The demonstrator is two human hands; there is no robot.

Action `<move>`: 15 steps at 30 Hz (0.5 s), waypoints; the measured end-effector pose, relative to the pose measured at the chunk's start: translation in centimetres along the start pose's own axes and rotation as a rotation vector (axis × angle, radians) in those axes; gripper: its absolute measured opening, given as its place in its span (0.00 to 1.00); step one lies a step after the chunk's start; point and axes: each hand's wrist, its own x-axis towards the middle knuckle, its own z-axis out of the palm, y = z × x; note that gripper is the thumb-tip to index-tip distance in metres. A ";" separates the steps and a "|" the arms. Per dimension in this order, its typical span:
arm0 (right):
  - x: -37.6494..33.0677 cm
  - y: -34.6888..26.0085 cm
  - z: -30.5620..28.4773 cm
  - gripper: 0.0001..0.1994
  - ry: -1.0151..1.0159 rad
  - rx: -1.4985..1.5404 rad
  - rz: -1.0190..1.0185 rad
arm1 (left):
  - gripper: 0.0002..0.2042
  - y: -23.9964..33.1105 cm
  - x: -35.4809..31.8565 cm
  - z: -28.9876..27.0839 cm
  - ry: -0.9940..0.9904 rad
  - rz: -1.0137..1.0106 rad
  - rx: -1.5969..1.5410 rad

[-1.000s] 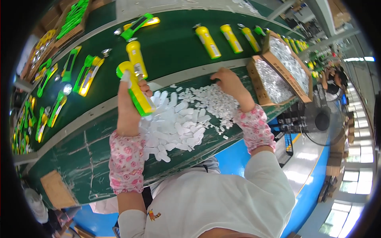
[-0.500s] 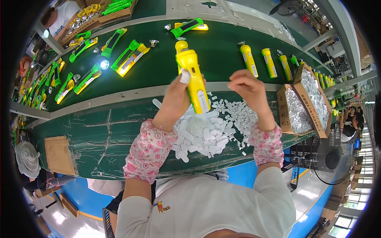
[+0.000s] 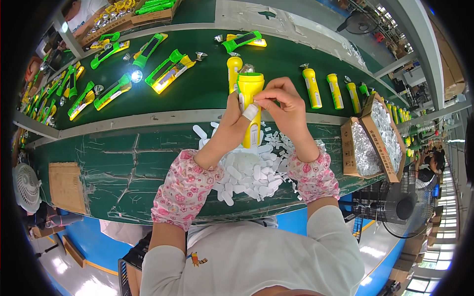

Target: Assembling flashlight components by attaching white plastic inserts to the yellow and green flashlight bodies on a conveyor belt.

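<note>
I've turned the yellow flashlight (image 3: 251, 106) upright in my left hand (image 3: 232, 126), lens end up, above the pile of white pieces (image 3: 249, 170). My right hand (image 3: 284, 106) has left that pile and now pinches at the flashlight's side.

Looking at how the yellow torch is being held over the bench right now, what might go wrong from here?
The left hand holds the yellow torch upright above the pile of white pieces; a slip could drop it and scatter them. The right hand pinches a small white piece against its side, which might sit crooked.
</note>
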 end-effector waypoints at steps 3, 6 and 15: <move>0.1 0.8 0.4 0.10 0.026 0.093 0.067 | 0.18 -0.4 0.1 0.1 -0.078 -0.056 -0.051; 0.4 2.0 0.7 0.14 0.070 0.124 0.122 | 0.17 -0.6 0.4 0.1 -0.030 -0.046 -0.044; 14.5 15.8 -2.5 0.22 0.042 -0.253 0.014 | 0.16 -0.7 5.5 -6.4 0.161 -0.264 -0.091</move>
